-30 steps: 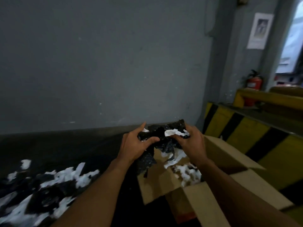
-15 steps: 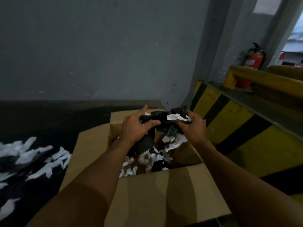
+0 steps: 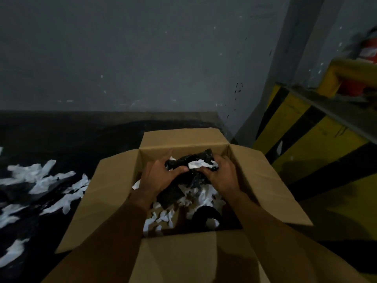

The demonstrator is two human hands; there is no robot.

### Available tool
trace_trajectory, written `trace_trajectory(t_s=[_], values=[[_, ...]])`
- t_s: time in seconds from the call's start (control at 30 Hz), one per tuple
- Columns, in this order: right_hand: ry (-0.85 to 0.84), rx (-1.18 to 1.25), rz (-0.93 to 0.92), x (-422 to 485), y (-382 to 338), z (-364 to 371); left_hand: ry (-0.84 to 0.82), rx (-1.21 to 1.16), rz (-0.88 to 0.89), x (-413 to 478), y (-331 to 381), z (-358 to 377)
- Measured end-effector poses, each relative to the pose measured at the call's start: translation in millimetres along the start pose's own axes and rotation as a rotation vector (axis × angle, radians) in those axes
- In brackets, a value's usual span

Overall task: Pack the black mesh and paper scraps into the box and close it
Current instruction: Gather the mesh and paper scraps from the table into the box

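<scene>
An open cardboard box (image 3: 114, 193) stands on the dark floor with all its flaps spread out. Over its opening I hold a crumpled bundle of black mesh (image 3: 195, 158) mixed with white paper scraps (image 3: 196, 164). My left hand (image 3: 161, 176) grips the bundle's left side and my right hand (image 3: 222, 174) grips its right side. A tail of mesh hangs down into the box. Loose paper scraps (image 3: 163, 217) and more dark mesh (image 3: 204, 215) lie inside the box under my hands.
Several white paper scraps (image 3: 40, 180) with dark mesh lie strewn on the floor to the left. A grey wall rises behind the box. A yellow-and-black striped barrier (image 3: 306, 144) runs along the right, with a red fire extinguisher (image 3: 367, 52) behind it.
Both hands carried the bundle from left of the box to over its opening and lowered it toward the scraps inside. The view tilted down onto the box.
</scene>
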State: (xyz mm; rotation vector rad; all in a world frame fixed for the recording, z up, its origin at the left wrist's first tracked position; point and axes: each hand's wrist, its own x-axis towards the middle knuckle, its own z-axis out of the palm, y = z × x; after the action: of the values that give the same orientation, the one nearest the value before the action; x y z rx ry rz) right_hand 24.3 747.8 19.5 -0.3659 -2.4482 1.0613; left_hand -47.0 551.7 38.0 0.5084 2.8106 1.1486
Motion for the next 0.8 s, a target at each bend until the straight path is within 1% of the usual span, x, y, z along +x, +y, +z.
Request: trace_trajectory(t_s=[0.17,0.27,0.37,0.53,0.67,0.73,0.8], values=[[-0.12,-0.064,0.045,11,13,23,-0.078,0.031,-0.028,16,-16,17],[-0.19,-0.074,0.108,16,22,33,-0.025,-0.005,-0.009,20,-23,22],[-0.225,-0.098,0.127,20,27,37,-0.052,0.008,0.0,27,-29,24],[-0.203,-0.118,0.119,22,24,35,-0.035,0.042,-0.054,37,-37,24],[-0.22,-0.118,0.112,21,13,26,-0.005,0.06,-0.034,31,-34,17],[-0.202,-0.108,0.115,19,6,20,-0.004,0.08,-0.025,27,-29,10],[-0.175,-0.077,0.114,16,-4,12,0.031,0.1,-0.014,21,-22,0]])
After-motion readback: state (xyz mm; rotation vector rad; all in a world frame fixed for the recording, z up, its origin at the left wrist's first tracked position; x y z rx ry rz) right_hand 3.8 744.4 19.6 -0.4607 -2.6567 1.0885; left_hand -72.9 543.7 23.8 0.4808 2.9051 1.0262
